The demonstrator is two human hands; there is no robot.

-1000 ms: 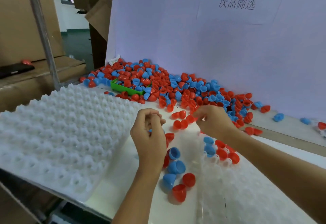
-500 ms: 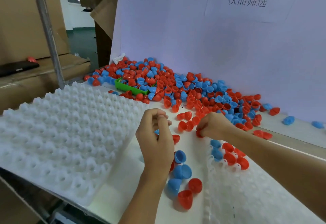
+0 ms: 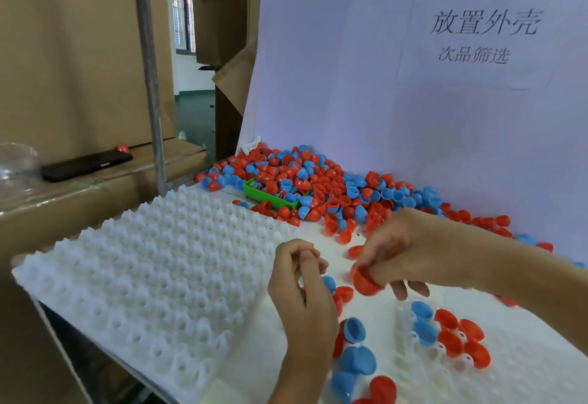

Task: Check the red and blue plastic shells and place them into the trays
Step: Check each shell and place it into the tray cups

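A big heap of red and blue plastic shells (image 3: 321,190) lies along the white backboard. My right hand (image 3: 401,251) grips a red shell (image 3: 364,281) just above the table, between the two trays. My left hand (image 3: 299,286) hovers beside it with fingers curled; a bit of blue shows behind them, but what it holds is hidden. The white dimpled tray on the left (image 3: 143,279) has no shells in it. The right tray (image 3: 525,372) carries two blue and several red shells (image 3: 451,336). Loose shells (image 3: 358,359) lie between the trays.
A small green bin (image 3: 264,195) sits half buried in the heap. Cardboard boxes stand at the left with a black phone (image 3: 86,165) on one, and a metal post (image 3: 149,85) rises behind the left tray. A paper sign hangs on the backboard.
My right hand picked a red shell from the scattered ones and drew it back toward my left hand. The camera tilted up and left. My left hand stayed nearly still.
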